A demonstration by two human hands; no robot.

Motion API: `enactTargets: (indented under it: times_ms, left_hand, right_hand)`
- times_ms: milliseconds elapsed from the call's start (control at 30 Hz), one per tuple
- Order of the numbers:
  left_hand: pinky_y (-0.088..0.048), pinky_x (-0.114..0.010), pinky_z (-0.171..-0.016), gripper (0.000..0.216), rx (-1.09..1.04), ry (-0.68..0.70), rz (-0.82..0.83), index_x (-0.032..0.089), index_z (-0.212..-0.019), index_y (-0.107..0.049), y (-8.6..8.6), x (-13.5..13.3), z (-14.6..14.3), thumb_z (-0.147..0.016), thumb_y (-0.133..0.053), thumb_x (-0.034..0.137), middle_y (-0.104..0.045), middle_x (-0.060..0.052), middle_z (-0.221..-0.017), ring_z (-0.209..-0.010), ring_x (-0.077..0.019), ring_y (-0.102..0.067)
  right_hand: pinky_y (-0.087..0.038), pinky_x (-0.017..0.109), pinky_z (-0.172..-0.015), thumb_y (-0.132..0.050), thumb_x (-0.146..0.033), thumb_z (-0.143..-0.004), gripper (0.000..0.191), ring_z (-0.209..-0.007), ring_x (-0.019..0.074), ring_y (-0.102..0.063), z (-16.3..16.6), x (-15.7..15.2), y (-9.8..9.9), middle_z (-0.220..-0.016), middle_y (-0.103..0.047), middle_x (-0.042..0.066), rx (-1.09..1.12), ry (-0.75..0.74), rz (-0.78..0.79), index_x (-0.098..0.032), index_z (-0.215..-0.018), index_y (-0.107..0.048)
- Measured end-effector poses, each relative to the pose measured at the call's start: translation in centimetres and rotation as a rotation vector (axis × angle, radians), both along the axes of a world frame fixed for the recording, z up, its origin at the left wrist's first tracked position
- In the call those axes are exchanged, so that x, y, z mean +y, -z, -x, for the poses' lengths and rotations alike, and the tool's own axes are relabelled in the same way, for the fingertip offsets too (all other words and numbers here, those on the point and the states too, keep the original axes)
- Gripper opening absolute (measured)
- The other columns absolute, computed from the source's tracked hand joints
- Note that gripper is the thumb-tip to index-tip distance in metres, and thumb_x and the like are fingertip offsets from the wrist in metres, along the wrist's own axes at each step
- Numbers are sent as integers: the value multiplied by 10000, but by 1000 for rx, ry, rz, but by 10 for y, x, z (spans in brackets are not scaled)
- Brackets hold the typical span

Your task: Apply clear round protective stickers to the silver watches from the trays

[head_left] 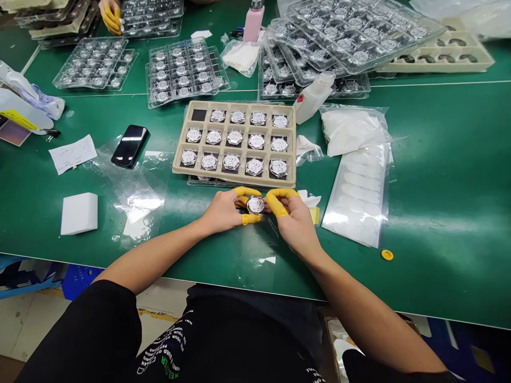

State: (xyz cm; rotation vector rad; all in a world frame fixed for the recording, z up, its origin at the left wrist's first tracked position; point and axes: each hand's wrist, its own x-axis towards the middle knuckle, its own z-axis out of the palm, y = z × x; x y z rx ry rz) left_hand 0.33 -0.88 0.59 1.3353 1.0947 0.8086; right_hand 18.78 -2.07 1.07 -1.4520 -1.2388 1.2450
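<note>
A small round silver watch case (255, 204) is pinched between both my hands just above the green table, in front of a beige tray (181, 139). My left hand (225, 209) grips it from the left with yellow finger cots on thumb and fingers. My right hand (290, 219) grips it from the right, also with yellow cots. The beige tray holds three rows of silver watch cases (235, 138) on dark pads; its top-left pocket (198, 114) is bare.
Clear blister trays of cases (184, 69) lie behind, more stacked at back right (347, 32). A black phone (129, 145), white block (79, 213), plastic bags (359, 186), a white bottle (313, 96), a pink bottle (253, 21). Another person's yellow-gloved hand (110, 16) is far left.
</note>
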Motion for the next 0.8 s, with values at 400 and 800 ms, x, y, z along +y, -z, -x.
enactTargets:
  times_ms: [400, 800]
  left_hand:
    - [-595, -282, -805, 591, 2, -25, -4, 145, -1198, -707, 1, 0, 0, -632, -869, 195, -754, -50, -892, -806, -144, -708]
    - [-607, -303, -833, 557, 36, 24, -19, 151, -1190, -711, 1, -1, 1, -646, -827, 184, -757, -32, -863, -795, -150, -721]
  right_hand:
    - [-291, 220, -336, -702, -767, -737, 573, -353, 71, -418, -5, 4, -7, -558, -602, -6, 145, -58, 248, -208, -812, -598]
    - [-345, 202, -319, -918, -552, -554, 494, -323, 85, -463, 11, 5, -4, -460, -598, -1, 199, -47, 222, -156, -707, -664]
